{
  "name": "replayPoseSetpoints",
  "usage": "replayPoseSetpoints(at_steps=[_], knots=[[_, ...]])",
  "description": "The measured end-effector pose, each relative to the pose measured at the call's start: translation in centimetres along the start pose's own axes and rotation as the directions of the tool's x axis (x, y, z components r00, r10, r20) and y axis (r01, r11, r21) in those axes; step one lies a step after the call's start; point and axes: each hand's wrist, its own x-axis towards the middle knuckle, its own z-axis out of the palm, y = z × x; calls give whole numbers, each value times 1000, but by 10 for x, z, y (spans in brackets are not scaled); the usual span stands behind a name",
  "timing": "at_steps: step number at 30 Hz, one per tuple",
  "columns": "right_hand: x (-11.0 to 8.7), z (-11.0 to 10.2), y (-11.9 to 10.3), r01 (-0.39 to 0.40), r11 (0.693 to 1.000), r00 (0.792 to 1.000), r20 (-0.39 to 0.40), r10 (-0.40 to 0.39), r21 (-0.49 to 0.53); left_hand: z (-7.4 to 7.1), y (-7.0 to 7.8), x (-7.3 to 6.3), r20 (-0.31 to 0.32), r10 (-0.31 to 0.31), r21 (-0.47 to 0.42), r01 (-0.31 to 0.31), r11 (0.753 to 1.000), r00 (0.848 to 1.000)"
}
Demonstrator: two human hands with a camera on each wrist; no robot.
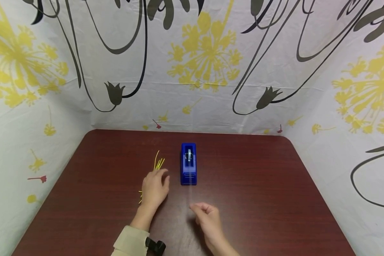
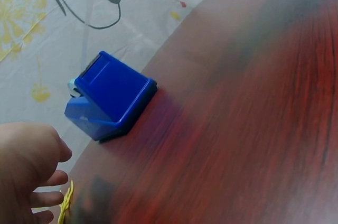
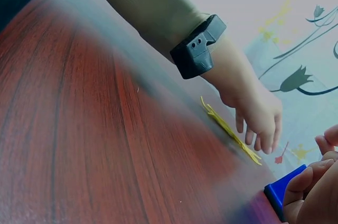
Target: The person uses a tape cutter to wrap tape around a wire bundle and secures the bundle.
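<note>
A blue tape dispenser (image 1: 188, 177) with a small roll sits mid-table. From its front a strip of clear tape (image 1: 190, 195) stretches toward the near side, its end pinched between thumb and forefinger of my right hand (image 1: 210, 219). In the left wrist view the tape (image 2: 86, 34) rises from the dispenser (image 2: 119, 89) to that hand. My left hand (image 1: 155, 187) is over a bundle of thin yellow strands (image 1: 159, 164), left of the dispenser, and hides its middle. The right wrist view shows the strands (image 3: 227, 126) lying on the table, with the left fingers loosely bent just above them.
The dark red wooden table (image 1: 259, 185) has rounded far corners. A white cloth (image 1: 166, 71) with yellow and grey plant prints hangs behind it and at both sides. A black wrist camera (image 1: 155, 246) is strapped to the left wrist.
</note>
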Motion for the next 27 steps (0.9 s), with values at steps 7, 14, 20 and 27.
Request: replayPoseSetpoints(at_steps=[7,14,20,27], knots=[[-1,0,-1,2,1000,1000,1,-2,-1,-3,-11,-4,20,-21,14,21,1000,1000],[-3,1,-2,4,1000,1000,-4,-4,-2,-5,-14,-7,44,-27,-8,28,1000,999],[-3,0,-2,8,1000,1000,-10,-8,1,-4,-16,-7,80,-44,-43,48,998,996],[-4,0,-3,14,1000,1000,-13,-14,-6,-5,-18,-8,63,-37,-43,40,998,997]])
